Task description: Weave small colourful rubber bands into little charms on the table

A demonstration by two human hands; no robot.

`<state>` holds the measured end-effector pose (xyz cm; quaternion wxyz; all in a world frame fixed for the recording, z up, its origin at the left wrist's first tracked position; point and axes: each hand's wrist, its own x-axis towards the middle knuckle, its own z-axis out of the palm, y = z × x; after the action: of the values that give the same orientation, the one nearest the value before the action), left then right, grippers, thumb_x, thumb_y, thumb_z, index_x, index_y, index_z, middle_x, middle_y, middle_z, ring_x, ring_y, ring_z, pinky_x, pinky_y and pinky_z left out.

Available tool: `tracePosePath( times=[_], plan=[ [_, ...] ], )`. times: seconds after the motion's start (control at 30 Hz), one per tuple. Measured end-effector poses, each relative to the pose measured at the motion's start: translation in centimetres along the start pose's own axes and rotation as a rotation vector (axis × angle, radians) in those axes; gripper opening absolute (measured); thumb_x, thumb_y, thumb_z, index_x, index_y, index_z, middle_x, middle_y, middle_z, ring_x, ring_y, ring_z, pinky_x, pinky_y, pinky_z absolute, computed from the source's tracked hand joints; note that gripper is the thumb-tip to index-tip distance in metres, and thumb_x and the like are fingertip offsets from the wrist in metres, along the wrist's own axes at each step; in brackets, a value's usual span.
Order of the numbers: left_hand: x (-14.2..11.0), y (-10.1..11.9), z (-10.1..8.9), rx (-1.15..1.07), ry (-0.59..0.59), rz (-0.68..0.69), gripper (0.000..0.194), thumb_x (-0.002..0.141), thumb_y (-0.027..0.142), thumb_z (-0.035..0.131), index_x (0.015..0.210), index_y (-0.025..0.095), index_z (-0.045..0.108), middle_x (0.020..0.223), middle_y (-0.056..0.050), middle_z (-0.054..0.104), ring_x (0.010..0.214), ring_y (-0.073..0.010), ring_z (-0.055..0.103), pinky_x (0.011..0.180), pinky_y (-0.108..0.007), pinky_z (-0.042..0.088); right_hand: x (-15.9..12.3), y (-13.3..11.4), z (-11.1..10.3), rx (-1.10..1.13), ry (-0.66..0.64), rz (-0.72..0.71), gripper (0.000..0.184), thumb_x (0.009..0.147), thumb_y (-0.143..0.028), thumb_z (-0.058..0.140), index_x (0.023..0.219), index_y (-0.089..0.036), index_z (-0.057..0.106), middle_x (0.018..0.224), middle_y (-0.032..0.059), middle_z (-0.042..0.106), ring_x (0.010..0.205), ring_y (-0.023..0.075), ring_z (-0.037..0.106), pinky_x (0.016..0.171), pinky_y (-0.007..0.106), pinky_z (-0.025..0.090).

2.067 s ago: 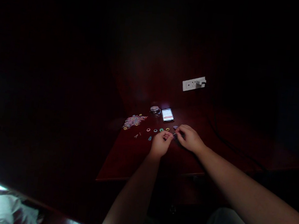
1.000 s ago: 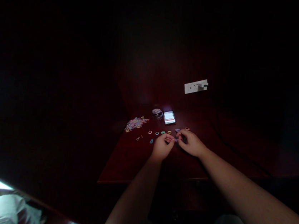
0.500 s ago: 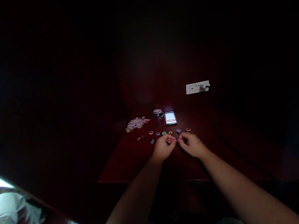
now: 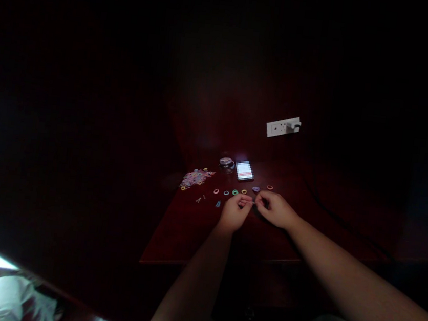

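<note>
My left hand is closed in a pinch above the table, with a thin pinkish thing at its fingertips, too small to name. My right hand also pinches, its thumb and forefinger meeting close to the left fingertips; whatever it grips is hidden or too small to tell. Just beyond the hands lies a row of small coloured rings that look like hair ties, among them a green ring, a yellow ring and a purple one. A blue clip-like piece rests left of my left hand.
A heap of small colourful pieces lies at the table's left. Behind are a round lidded jar and a lit phone. A wall socket holds a plug. A dark cable runs along the right. Another person's leg shows lower left.
The fingertips of my two hands have drawn slightly apart, and more of the thin pinkish thing shows between them. The objects on the table lie as before.
</note>
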<state>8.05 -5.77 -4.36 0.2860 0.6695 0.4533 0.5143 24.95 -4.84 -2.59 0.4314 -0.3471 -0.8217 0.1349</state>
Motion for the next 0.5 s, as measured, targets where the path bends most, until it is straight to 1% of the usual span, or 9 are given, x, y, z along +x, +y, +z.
tracePosePath(
  times=[0.1, 0.2, 0.37, 0.5],
  plan=[
    [0.04, 0.06, 0.03, -0.011, -0.024, 0.002, 0.014, 0.078, 0.019, 0.063, 0.09, 0.013, 0.067, 0.083, -0.007, 0.069, 0.073, -0.0123, 0.062, 0.071, -0.026, 0.05, -0.03, -0.04, -0.01, 0.003, -0.01, 0.002, 0.01, 0.08, -0.021, 0.053, 0.071, -0.019, 0.057, 0.064, -0.0005, 0.056, 0.058, 0.0128, 0.051, 0.057, 0.025, 0.04],
    [-0.02, 0.21, 0.0, 0.001, -0.044, 0.01, 0.012, 0.079, 0.02, 0.063, 0.087, 0.014, 0.068, 0.082, -0.006, 0.069, 0.072, -0.0124, 0.061, 0.07, -0.026, 0.049, -0.02, -0.04, 0.01, 0.007, -0.005, 0.006, 0.01, 0.079, -0.021, 0.054, 0.071, -0.019, 0.058, 0.064, -0.0004, 0.056, 0.057, 0.0128, 0.051, 0.056, 0.024, 0.039],
    [-0.13, 0.32, -0.1, 0.028, -0.016, 0.018, 0.009, 0.079, 0.022, 0.061, 0.08, 0.015, 0.066, 0.074, -0.003, 0.066, 0.067, -0.0112, 0.058, 0.067, -0.024, 0.047, 0.05, 0.06, -0.06, 0.038, 0.008, 0.02, 0.01, 0.079, -0.022, 0.054, 0.071, -0.019, 0.057, 0.062, -0.0011, 0.055, 0.056, 0.0128, 0.05, 0.055, 0.025, 0.04],
    [-0.15, 0.37, -0.09, 0.032, 0.005, 0.023, 0.009, 0.08, 0.023, 0.061, 0.078, 0.015, 0.064, 0.073, -0.002, 0.064, 0.066, -0.0107, 0.056, 0.066, -0.023, 0.046, 0.07, 0.15, -0.16, 0.031, 0.033, 0.019, 0.009, 0.08, -0.021, 0.054, 0.072, -0.019, 0.058, 0.064, 0.0, 0.057, 0.059, 0.0141, 0.052, 0.058, 0.026, 0.042]
  ],
)
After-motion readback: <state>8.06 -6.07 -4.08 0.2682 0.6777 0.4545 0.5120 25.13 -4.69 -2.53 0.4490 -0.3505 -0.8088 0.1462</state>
